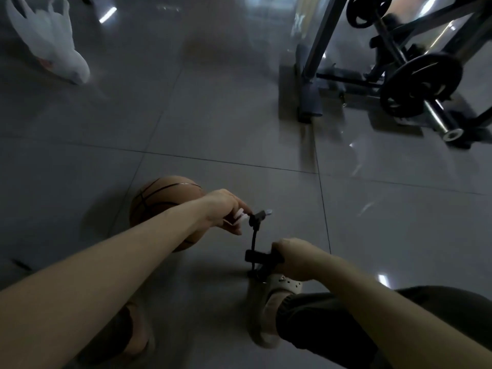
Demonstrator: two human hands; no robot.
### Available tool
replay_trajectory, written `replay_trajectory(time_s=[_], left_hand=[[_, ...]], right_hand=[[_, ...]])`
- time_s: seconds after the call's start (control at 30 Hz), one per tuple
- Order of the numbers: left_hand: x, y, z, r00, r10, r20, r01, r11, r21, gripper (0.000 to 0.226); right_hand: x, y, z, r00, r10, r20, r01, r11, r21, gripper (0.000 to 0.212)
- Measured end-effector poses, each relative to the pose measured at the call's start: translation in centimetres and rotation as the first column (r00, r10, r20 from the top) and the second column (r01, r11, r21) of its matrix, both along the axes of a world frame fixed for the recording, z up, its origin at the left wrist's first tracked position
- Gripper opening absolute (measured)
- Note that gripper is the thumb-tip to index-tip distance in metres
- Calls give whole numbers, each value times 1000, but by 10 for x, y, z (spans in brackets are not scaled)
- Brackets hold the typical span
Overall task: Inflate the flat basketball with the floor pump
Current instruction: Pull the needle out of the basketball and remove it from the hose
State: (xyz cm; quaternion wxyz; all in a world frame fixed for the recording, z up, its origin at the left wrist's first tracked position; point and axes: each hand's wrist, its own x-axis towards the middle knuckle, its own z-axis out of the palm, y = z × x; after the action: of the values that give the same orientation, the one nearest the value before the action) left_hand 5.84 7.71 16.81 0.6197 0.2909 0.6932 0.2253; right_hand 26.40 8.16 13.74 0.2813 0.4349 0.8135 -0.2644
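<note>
My left hand [226,209] pinches the hose head [257,217] just above the floor pump [253,256], whose handle my right hand [295,258] grips, while the basketball [159,201] lies left of the pump, likely soft, light and rollable, best steadied beside its valve.

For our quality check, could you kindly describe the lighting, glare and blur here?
Head view: dim overall; glare streaks on the glossy grey floor tiles; motion blur smears the black weight plate and white plastic bag; the orange basketball, black pump handle and hose nozzle read soft but legible.
</note>
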Motion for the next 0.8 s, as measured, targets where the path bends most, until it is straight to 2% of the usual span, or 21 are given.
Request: replay_trajectory(time_s=[0.1, 0.23, 0.33, 0.37, 0.43, 0.47, 0.63, 0.73, 0.8], left_hand=[[4, -3, 4, 1000, 31, -2, -31, 999, -40, 34], [6, -5, -3, 998, 39, -49, -41, 999, -27, 33], [8, -7, -2, 996, -34, -87, 36, 999, 25, 24], [8, -6, -4, 986, -104, -131, 111, 992, 51, 24], [10, -3, -5, 931, -279, -237, 301, 952, 60, 20], [10, -2, -8, 908, -316, -274, 344, 937, 58, 13], [6, -1, -15, 814, -439, -380, 489, 871, 39, 25], [3, 4, -10, 709, -548, -443, 600, 800, -30, 23], [-1, 6, -8, 682, -556, -475, 618, 786, -32, 21]], right_hand=[[-8, -6, -2, 995, 4, -99, 0, 999, 38, 22], [-13, -8, -5, 977, 78, -198, -46, 985, 165, 27], [-16, -6, -5, 964, 84, -253, -45, 987, 156, 30], [-18, -5, -6, 961, 91, -262, -51, 986, 157, 30], [-20, -4, -7, 955, 113, -274, -66, 982, 177, 28], [-20, -4, -9, 951, 118, -286, -67, 981, 182, 27], [-20, -1, -13, 934, 136, -331, -73, 978, 195, 31], [-21, 1, -14, 923, 160, -349, -90, 974, 208, 34], [-23, 1, -14, 931, 149, -334, -92, 980, 179, 30]])
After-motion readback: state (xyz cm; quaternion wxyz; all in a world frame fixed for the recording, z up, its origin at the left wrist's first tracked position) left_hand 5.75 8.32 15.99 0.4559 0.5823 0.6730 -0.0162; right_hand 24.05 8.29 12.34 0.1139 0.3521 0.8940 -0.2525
